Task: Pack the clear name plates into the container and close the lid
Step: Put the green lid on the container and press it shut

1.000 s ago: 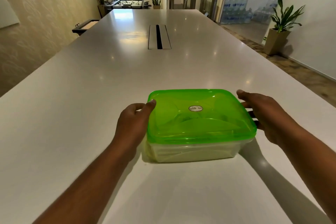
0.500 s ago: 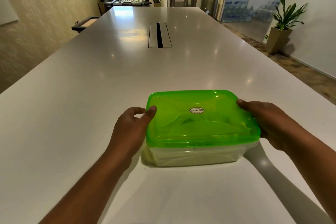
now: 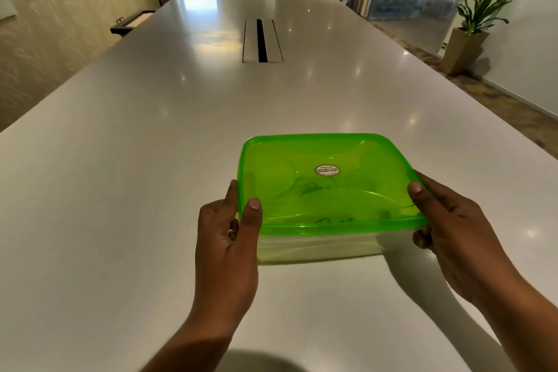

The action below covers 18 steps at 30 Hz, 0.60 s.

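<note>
Both hands on it: the left hand (image 3: 226, 248) clamps the near left corner of the one container (image 3: 317, 246), thumb over the green lid (image 3: 329, 181), and the right hand (image 3: 453, 229) grips the near right corner the same way. Container between them on the white table (image 3: 151, 160), lid on. One oval sticker (image 3: 327, 170) (tiny print, unreadable); scrawled marks show through the lid.

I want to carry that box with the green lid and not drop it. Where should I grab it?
Probably grab the container at its two short ends, one hand from each side, as the left hand and right hand do now. Put thumbs on top of the green lid and fingers under its rim. The box is wide and flat, so two hands should keep it level.
</note>
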{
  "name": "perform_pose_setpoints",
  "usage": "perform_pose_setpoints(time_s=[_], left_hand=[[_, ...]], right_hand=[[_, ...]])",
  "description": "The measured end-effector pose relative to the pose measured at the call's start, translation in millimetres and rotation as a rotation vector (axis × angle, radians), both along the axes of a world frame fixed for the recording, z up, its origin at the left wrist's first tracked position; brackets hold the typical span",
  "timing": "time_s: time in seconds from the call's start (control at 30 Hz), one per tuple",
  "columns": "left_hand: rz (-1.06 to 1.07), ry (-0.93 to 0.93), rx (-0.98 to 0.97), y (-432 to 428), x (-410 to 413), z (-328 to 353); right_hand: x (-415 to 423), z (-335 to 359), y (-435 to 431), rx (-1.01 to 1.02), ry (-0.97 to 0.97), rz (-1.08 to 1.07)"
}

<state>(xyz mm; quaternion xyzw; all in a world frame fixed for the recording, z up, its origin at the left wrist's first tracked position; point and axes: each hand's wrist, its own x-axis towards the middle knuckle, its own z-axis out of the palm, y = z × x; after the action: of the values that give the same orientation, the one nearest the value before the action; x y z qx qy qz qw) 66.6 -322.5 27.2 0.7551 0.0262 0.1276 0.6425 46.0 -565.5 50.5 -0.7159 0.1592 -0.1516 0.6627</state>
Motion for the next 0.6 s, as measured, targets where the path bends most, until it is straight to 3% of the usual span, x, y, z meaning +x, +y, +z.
perform_pose_setpoints(time_s=[0.13,0.6], left_hand=[[-0.059,-0.018,0.060,3.9,1.1,1.6],[-0.145,0.000,-0.040,8.7,2.4,0.5]], right_hand=[[1.4,-1.3,-1.3,0.000,0.017,0.003],[0.8,-1.4,-0.1,0.004,0.031,-0.026]])
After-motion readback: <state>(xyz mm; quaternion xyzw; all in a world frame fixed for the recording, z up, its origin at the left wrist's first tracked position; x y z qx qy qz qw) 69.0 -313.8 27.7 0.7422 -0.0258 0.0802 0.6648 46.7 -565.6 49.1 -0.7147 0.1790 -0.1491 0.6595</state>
